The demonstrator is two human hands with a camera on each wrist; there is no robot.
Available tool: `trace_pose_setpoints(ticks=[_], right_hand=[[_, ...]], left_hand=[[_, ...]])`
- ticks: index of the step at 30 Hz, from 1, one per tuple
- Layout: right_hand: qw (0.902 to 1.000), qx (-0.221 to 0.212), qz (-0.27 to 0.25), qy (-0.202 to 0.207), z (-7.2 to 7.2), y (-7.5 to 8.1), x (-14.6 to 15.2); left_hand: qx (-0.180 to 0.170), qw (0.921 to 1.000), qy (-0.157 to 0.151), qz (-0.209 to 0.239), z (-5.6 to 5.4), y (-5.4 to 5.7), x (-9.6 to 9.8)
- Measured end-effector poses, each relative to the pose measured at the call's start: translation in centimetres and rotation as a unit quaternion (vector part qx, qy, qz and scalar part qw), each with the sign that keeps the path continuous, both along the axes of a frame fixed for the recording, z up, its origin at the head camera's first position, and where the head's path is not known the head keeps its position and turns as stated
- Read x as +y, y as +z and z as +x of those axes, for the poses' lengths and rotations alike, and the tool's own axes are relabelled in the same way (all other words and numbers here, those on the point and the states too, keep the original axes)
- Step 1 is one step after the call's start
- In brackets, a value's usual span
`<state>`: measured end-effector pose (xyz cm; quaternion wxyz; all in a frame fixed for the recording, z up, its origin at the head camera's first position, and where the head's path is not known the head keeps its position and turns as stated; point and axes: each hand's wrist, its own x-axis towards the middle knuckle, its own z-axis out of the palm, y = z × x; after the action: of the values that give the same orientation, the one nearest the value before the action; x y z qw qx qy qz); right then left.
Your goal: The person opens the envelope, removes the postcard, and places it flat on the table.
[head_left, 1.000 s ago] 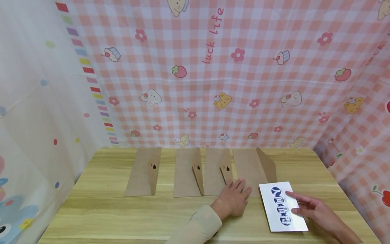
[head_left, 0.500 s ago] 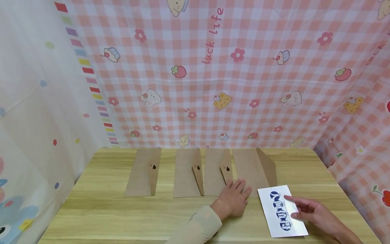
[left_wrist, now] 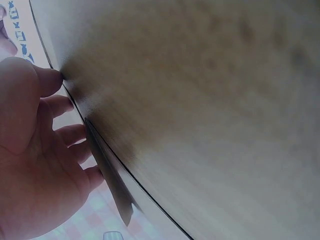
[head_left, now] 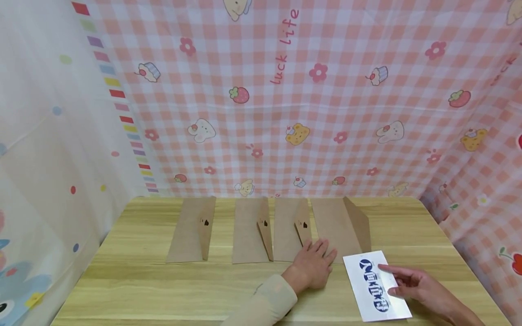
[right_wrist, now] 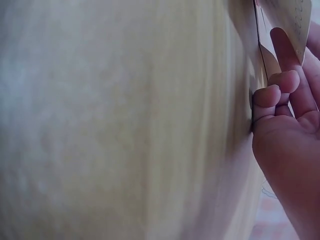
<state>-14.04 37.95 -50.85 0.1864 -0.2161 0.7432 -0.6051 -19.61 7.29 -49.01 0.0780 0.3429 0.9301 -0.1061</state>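
My right hand (head_left: 424, 290) holds a white card (head_left: 369, 285) by its right edge, and blue characters are printed down its middle. Index finger and thumb show over its top face; in the right wrist view another finger lies against the underside of the card (right_wrist: 290, 22). My left hand (head_left: 311, 267) rests palm down with its fingers spread, at the near corner of a brown paper envelope (head_left: 334, 222). That envelope's flap (head_left: 359, 222) stands out to the right, and the card is just in front of it.
Three more brown envelopes lie in a row to the left: one beside my left hand (head_left: 287, 226), a middle one (head_left: 248, 231) and a far-left one (head_left: 187, 231). Their flaps bear small dark marks. A wooden table (head_left: 163, 294) carries them, with a checked cloth (head_left: 261, 117) hanging behind.
The white card has shifted slightly toward me and to the left with my right hand. My left hand and the envelopes stay where they were.
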Motion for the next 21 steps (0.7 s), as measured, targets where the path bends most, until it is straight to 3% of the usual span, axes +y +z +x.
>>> trace_pose_setpoints(ticks=[12, 21], right_hand=[[0.9983, 0.007, 0.055, -0.016, 0.34, -0.17, -0.63], [0.9986, -0.002, 0.025, 0.045, 0.07, -0.07, -0.46]], left_hand=[[0.006, 1.0, 0.0, -0.007, 0.05, -0.24, 0.14], [0.009, 0.9999, -0.004, -0.013, 0.13, -0.14, 0.12]])
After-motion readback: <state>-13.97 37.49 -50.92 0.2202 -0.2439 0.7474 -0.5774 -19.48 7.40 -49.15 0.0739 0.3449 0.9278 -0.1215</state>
